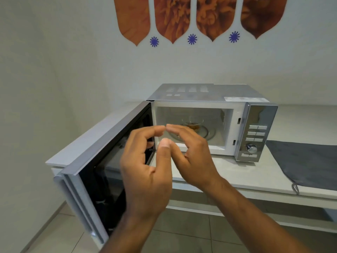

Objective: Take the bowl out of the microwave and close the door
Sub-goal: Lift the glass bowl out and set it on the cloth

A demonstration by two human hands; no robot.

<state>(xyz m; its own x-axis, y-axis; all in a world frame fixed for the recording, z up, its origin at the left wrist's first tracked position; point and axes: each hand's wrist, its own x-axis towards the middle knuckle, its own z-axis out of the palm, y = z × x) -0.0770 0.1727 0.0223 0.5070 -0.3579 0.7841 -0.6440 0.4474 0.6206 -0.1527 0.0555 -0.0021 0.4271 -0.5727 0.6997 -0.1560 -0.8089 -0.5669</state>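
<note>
Item: clear glass bowl [193,123], round, upright, sitting on glass turntable [207,133] inside microwave [209,99] w/ door [109,152] swung open; you're holding left hand [145,172] & right hand [193,156] half-curled, empty, fingertips touching in front.

Microwave [209,99] sits on the counter [246,172], back near the wall [91,70]. Door [109,148] hinged on the left side, swung wide open toward the camera, overhanging the counter's front edge. Control panel [255,137] on the microwave's right front, with its knob [251,148] below the rows of buttons. Bowl [193,123] inside the cavity, on the turntable plate [209,133], roughly centred. Cloth [306,161] lies on the counter right of the microwave. Left hand [145,172] and right hand [193,157] are side by side before the opening, fingertips nearly meeting, both outside the cavity, holding nothing. Wall decoration [200,17] hangs above and behind the microwave.
</note>
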